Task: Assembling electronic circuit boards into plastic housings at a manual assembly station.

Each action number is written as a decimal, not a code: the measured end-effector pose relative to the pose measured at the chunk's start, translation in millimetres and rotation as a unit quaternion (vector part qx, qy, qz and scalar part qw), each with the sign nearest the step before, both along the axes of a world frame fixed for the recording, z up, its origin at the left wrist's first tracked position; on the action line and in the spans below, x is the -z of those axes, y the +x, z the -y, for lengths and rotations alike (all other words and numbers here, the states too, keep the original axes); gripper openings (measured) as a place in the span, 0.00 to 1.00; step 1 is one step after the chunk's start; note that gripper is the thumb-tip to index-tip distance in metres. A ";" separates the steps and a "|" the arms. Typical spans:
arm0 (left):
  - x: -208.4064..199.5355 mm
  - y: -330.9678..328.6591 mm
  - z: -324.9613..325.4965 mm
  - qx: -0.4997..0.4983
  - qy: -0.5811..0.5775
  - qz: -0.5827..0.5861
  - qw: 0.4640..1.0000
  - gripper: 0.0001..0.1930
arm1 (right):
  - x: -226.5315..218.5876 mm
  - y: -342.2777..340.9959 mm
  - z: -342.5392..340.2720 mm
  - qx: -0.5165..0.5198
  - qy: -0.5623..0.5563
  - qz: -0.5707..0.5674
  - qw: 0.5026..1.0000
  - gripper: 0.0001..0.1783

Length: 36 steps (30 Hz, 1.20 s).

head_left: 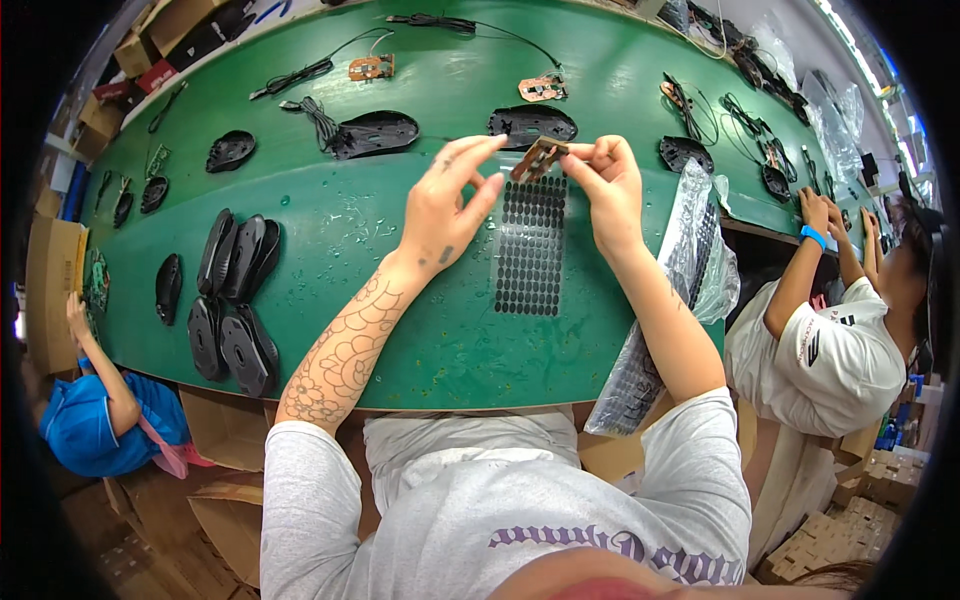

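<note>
A small brown circuit board (540,160) hangs tilted over the top end of a sheet of black oval stickers (530,250). My right hand (608,180) pinches the board's right edge between thumb and fingers. Just left of the board is my left hand (450,200), its thumb and fingers spread with nothing between them. Directly behind the board lies a black mouse shell (533,124), partly hidden by it. Another black mouse shell (376,133), with a coiled cable (316,122) at its left end, sits beyond my left hand.
Several black mouse covers (235,255) lie grouped at left. Farther back are two loose circuit boards (371,68) (543,88) with cables. A plastic bag of sticker sheets (650,330) crosses the table edge beside my right forearm. Co-workers sit at left (115,420) and right (830,340).
</note>
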<state>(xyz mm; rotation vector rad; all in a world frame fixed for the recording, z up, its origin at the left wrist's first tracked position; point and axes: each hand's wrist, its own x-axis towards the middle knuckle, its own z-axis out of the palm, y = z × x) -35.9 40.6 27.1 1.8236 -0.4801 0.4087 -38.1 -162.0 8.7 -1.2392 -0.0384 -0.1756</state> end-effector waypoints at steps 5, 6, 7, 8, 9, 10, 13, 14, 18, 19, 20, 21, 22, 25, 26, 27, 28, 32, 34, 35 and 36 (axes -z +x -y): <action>18.2 1.4 -12.2 0.062 0.248 0.177 0.951 0.10 | 10.0 9.3 16.9 0.064 0.052 -0.026 0.996 0.14; 21.2 5.6 -9.8 0.063 0.249 0.181 0.949 0.10 | 9.2 10.8 17.3 0.066 0.053 -0.021 0.996 0.14; 24.6 12.0 -3.8 0.062 0.247 0.164 0.953 0.09 | 8.1 11.7 17.9 0.073 0.056 -0.021 0.996 0.14; 26.9 16.5 2.1 0.061 0.247 0.144 0.956 0.09 | 7.9 10.2 16.2 0.078 0.060 -0.022 0.995 0.14; 29.2 20.9 8.2 0.059 0.245 0.124 0.960 0.09 | 7.9 8.9 14.7 0.084 0.064 -0.024 0.994 0.14; 31.8 24.5 13.1 0.058 0.243 0.103 0.963 0.08 | 8.3 8.2 13.2 0.089 0.066 -0.026 0.993 0.13; 35.1 32.0 37.9 0.066 0.237 0.064 0.967 0.08 | 15.5 8.4 17.5 0.096 0.101 -0.033 0.990 0.13; 35.1 34.9 45.0 0.070 0.234 0.045 0.969 0.08 | 16.7 9.8 19.2 0.099 0.118 -0.037 0.987 0.13; 35.0 35.7 55.8 0.058 0.225 0.019 0.972 0.08 | 15.9 11.8 20.6 0.106 0.145 -0.043 0.983 0.12; 35.3 34.9 57.6 0.050 0.225 0.015 0.973 0.08 | 15.7 12.0 20.1 0.107 0.153 -0.045 0.981 0.12; 35.4 35.1 59.2 0.041 0.225 0.011 0.973 0.08 | 15.7 12.4 20.7 0.107 0.161 -0.047 0.980 0.12; 34.6 35.2 58.9 0.042 0.226 0.009 0.973 0.08 | 15.6 12.1 20.4 0.108 0.162 -0.049 0.980 0.12; 33.2 35.2 59.5 0.046 0.223 0.001 0.974 0.08 | 15.0 11.8 21.2 0.107 0.160 -0.048 0.980 0.12; 31.0 35.4 61.8 0.055 0.214 -0.022 0.975 0.07 | 14.8 11.3 23.9 0.103 0.153 -0.044 0.982 0.11; 31.5 35.7 62.4 0.055 0.215 -0.024 0.975 0.07 | 15.6 11.8 24.4 0.103 0.154 -0.046 0.982 0.11; 31.8 36.1 63.1 0.051 0.213 -0.026 0.975 0.07 | 16.2 12.5 24.8 0.102 0.157 -0.046 0.981 0.11; 31.8 36.4 63.6 0.048 0.211 -0.028 0.976 0.07 | 16.4 13.2 25.1 0.101 0.159 -0.046 0.981 0.11; 31.5 35.8 64.2 0.040 0.207 -0.027 0.977 0.07 | 16.2 13.3 26.5 0.099 0.166 -0.045 0.980 0.11; 32.2 35.1 64.5 0.038 0.211 -0.022 0.976 0.06 | 17.7 12.9 27.5 0.098 0.175 -0.046 0.979 0.11; 32.4 35.1 64.4 0.037 0.214 -0.018 0.976 0.06 | 18.3 13.2 27.8 0.098 0.179 -0.046 0.978 0.11; 33.7 34.8 64.2 0.036 0.213 -0.017 0.976 0.06 | 19.0 13.3 27.8 0.097 0.178 -0.044 0.978 0.11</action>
